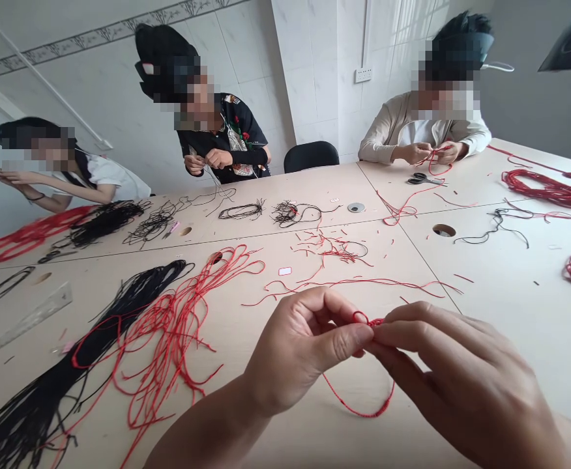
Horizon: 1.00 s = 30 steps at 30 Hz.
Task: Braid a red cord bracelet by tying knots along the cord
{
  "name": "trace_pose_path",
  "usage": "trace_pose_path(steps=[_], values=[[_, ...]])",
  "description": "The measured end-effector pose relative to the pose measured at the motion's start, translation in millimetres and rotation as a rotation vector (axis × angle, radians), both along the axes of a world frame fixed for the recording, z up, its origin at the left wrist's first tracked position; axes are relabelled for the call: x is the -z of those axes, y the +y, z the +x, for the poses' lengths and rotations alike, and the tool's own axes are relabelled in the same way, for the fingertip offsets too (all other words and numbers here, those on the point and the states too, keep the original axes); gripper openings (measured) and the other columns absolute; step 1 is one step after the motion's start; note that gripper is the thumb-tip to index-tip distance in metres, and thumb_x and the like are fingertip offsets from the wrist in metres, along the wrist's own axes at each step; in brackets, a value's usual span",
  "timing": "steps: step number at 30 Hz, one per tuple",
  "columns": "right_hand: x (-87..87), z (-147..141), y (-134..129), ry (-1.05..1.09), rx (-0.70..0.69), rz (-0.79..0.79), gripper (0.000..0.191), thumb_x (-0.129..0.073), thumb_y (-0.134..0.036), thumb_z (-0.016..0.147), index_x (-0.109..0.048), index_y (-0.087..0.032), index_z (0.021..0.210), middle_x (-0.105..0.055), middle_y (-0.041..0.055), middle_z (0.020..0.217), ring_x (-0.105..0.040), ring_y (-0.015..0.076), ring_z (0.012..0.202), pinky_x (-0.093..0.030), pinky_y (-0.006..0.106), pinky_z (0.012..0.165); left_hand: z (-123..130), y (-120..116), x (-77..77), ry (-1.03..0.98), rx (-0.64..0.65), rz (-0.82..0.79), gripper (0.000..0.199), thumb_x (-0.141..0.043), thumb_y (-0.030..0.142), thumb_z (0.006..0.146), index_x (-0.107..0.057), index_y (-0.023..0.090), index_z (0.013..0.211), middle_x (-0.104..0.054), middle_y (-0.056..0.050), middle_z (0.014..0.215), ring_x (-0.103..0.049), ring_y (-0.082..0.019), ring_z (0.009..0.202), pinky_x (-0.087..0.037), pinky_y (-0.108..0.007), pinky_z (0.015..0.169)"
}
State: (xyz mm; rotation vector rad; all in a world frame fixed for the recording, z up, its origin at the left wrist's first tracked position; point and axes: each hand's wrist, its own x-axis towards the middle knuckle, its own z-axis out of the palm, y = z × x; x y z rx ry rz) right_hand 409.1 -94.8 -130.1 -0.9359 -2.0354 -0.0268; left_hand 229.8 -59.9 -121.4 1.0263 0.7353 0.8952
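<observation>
Pinching a red cord (382, 409) between thumb and fingers, the left hand (300, 352) meets the right hand (461, 371), which grips the same cord just beside; its loop hangs below them, over the near part of the table (510, 280). Left of them lie red strands (165, 339) and a black bundle (53, 387); farther off, red scraps (334, 249) lie scattered.

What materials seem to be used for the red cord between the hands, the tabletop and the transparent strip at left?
Red cord: probably textile, perhaps synthetic, with slight sheen; it is thin and curves flexibly.
Tabletop: possibly laminated board, pale and rather matte, with straight panel seams.
Transparent strip: likely smooth plastic, since the tabletop shows through.
</observation>
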Motion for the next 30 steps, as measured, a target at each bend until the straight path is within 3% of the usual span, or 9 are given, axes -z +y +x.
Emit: trace_pose_path(steps=[5,9,11,17,21,24,27,30], values=[[4.6,4.9,-0.5,-0.036,0.001,0.023,0.016,-0.058,-0.003,0.092,-0.063,-0.016,0.1,-0.064,0.0054,0.094,-0.06,0.0132,0.074,-0.047,0.026,0.063,3.5,5.4,-0.3,-0.026,-0.092,-0.024,0.015,-0.083,0.014,0.071,-0.068,0.015,0.068,-0.069,0.002,0.062,-0.059,-0.007,0.054,-0.048,-0.016,0.053],[0.3,4.3,0.0,-0.125,0.03,0.127,0.028,-0.058,-0.004,0.09,-0.066,-0.022,0.11,-0.061,0.0088,0.11,-0.057,0.0235,0.108,-0.049,0.036,0.087,4.5,6.6,-1.3,-0.059,-0.092,-0.072,0.018,-0.079,0.021,0.075,-0.065,0.015,0.068,-0.069,0.001,0.062,-0.058,-0.008,0.054,-0.045,-0.017,0.051],[-3.1,1.5,1.8,-0.163,-0.009,0.154,0.028,-0.053,-0.004,0.093,-0.068,-0.023,0.107,-0.064,0.0076,0.106,-0.056,0.0229,0.108,-0.047,0.038,0.092,4.8,5.5,-0.9,-0.052,-0.084,-0.08,0.018,-0.079,0.022,0.076,-0.063,0.015,0.069,-0.067,0.001,0.061,-0.058,-0.009,0.055,-0.046,-0.019,0.055],[-0.5,-1.6,5.5,-0.099,-0.088,0.118,0.026,-0.05,0.002,0.092,-0.066,-0.018,0.096,-0.062,0.0061,0.103,-0.055,0.0187,0.103,-0.047,0.034,0.089,3.8,4.0,1.3,0.009,-0.043,-0.028,0.021,-0.082,0.018,0.073,-0.062,0.016,0.069,-0.066,0.002,0.063,-0.057,-0.009,0.061,-0.045,-0.019,0.06],[3.5,1.4,6.5,0.107,-0.093,-0.178,0.019,-0.052,-0.005,0.094,-0.057,-0.022,0.099,-0.059,0.0064,0.113,-0.061,0.0157,0.102,-0.053,0.027,0.079,-0.7,3.8,-0.1,0.035,0.004,0.04,0.017,-0.078,0.025,0.082,-0.064,0.017,0.076,-0.066,0.003,0.064,-0.057,-0.008,0.059,-0.044,-0.018,0.057],[0.5,4.0,9.5,0.362,-0.229,-0.542,0.007,-0.05,-0.024,0.102,-0.054,-0.025,0.096,-0.064,0.0015,0.094,-0.064,0.0127,0.083,-0.055,0.023,0.068,-4.2,0.7,-3.4,0.142,0.001,0.173,0.015,-0.075,0.026,0.084,-0.064,0.018,0.077,-0.067,0.002,0.065,-0.059,-0.01,0.06,-0.046,-0.02,0.057],[-4.3,6.8,12.7,0.575,-0.337,-0.843,0.016,-0.048,-0.039,0.104,-0.054,-0.026,0.097,-0.061,-0.004,0.073,-0.06,0.0095,0.066,-0.05,0.017,0.055,-5.8,-3.3,-5.6,0.366,-0.143,0.533,0.011,-0.072,0.02,0.086,-0.066,0.02,0.076,-0.069,0.001,0.069,-0.06,-0.011,0.063,-0.048,-0.022,0.061],[-6.1,8.0,15.7,0.732,-0.412,-1.066,0.024,-0.049,-0.046,0.103,-0.055,-0.024,0.095,-0.064,-0.004,0.07,-0.06,0.0077,0.06,-0.049,0.016,0.054,-5.9,-5.9,-5.0,0.556,-0.297,0.906,0.008,-0.07,0.015,0.086,-0.068,0.022,0.081,-0.072,0.001,0.071,-0.062,-0.013,0.063,-0.05,-0.026,0.065]])
